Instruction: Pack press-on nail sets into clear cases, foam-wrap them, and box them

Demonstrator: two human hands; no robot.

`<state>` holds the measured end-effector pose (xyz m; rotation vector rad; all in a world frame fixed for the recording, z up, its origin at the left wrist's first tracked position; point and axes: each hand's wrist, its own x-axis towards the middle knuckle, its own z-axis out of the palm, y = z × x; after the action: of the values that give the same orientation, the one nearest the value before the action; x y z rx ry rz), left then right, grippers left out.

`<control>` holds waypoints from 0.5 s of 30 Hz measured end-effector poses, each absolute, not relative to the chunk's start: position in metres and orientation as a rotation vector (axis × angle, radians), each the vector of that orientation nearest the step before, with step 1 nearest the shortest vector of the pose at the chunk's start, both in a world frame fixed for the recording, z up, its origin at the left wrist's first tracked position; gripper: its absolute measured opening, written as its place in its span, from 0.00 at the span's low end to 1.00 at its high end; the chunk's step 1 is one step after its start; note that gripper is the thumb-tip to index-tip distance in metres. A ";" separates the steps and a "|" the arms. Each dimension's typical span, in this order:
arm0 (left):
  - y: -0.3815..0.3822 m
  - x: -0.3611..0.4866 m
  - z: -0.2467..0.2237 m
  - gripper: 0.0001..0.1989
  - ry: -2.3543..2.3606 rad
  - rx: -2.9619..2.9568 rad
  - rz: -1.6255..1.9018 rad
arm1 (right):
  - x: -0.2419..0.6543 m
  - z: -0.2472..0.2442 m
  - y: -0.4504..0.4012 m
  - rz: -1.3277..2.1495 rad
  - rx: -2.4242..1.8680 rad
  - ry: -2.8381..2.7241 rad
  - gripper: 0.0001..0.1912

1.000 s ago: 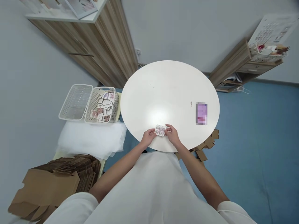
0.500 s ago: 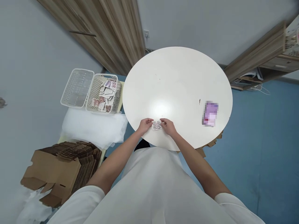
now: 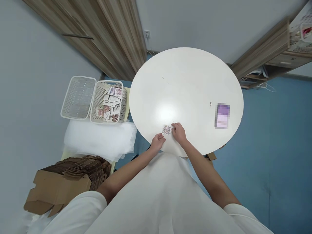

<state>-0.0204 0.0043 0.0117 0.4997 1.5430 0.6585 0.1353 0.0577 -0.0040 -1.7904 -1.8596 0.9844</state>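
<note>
At the far left a lidless-looking white mesh basket (image 3: 78, 98) stands beside a second mesh basket (image 3: 97, 105), which holds a jumble of small cards (image 3: 112, 100), some with pink, purple or brown pieces on them. Just below the two baskets lies a pile of white translucent sheets (image 3: 99, 138), and below that a stack of flat brown cardboard (image 3: 65, 182). To the right is the white oval worktop (image 3: 185, 81). Near its closest edge the left hand (image 3: 158, 142) sits with its fingers slightly curled and a narrow opening between them, just beside the lower corner of a small card of shiny oval pieces (image 3: 166, 129); whether it touches the card I cannot tell. That card lies between the two hands, in the near part of the worktop. The right hand (image 3: 179, 132) is at the card's right side, its fingers bent and close together at the edge; whether they grip it I cannot tell. Well apart, towards the worktop's right rim, lies a purple and pink item (image 3: 222, 116), its details pixelated. Further right a wood-grain shelf unit (image 3: 265, 55) stands on the blue floor (image 3: 275, 136).
</note>
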 end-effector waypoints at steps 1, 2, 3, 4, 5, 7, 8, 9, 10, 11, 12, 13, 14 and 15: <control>0.004 -0.018 0.013 0.22 1.532 0.477 0.663 | 0.137 -0.005 0.055 0.969 -1.714 -1.942 0.18; 0.005 -0.017 0.014 0.22 1.525 0.468 0.674 | 0.139 -0.006 0.052 0.959 -1.637 -2.020 0.18; 0.008 -0.016 0.015 0.23 1.519 0.468 0.687 | 0.141 -0.006 0.049 0.948 -1.576 -2.083 0.18; 0.010 -0.016 0.016 0.24 1.511 0.475 0.698 | 0.143 -0.007 0.046 0.938 -1.541 -2.123 0.18; 0.013 -0.016 0.016 0.25 1.501 0.488 0.706 | 0.144 -0.008 0.043 0.930 -1.528 -2.143 0.19; 0.017 -0.018 0.016 0.26 1.491 0.528 0.724 | 0.143 -0.010 0.038 0.941 -1.535 -2.143 0.20; 0.018 -0.020 0.016 0.27 1.491 0.561 0.733 | 0.141 -0.010 0.036 0.954 -1.543 -2.134 0.21; 0.019 -0.023 0.015 0.27 1.495 0.601 0.740 | 0.138 -0.011 0.034 0.973 -1.544 -2.127 0.21; 0.020 -0.027 0.015 0.27 1.502 0.653 0.743 | 0.135 -0.011 0.032 0.993 -1.538 -2.127 0.21; 0.022 -0.031 0.014 0.27 1.511 0.717 0.739 | 0.131 -0.011 0.030 1.013 -1.524 -2.132 0.21; 0.023 -0.036 0.014 0.27 1.520 0.792 0.727 | 0.127 -0.011 0.029 1.031 -1.508 -2.141 0.21; 0.024 -0.041 0.013 0.27 1.529 0.875 0.710 | 0.123 -0.011 0.029 1.042 -1.492 -2.150 0.21; 0.026 -0.047 0.013 0.27 1.538 0.965 0.692 | 0.119 -0.011 0.028 1.046 -1.480 -2.156 0.20; 0.027 -0.052 0.014 0.26 1.548 1.062 0.677 | 0.116 -0.010 0.027 1.041 -1.477 -2.157 0.20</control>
<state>-0.0520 0.0268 0.0136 1.0620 1.5483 0.6767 0.1162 0.0274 -0.0103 -1.4774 -2.1569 1.0407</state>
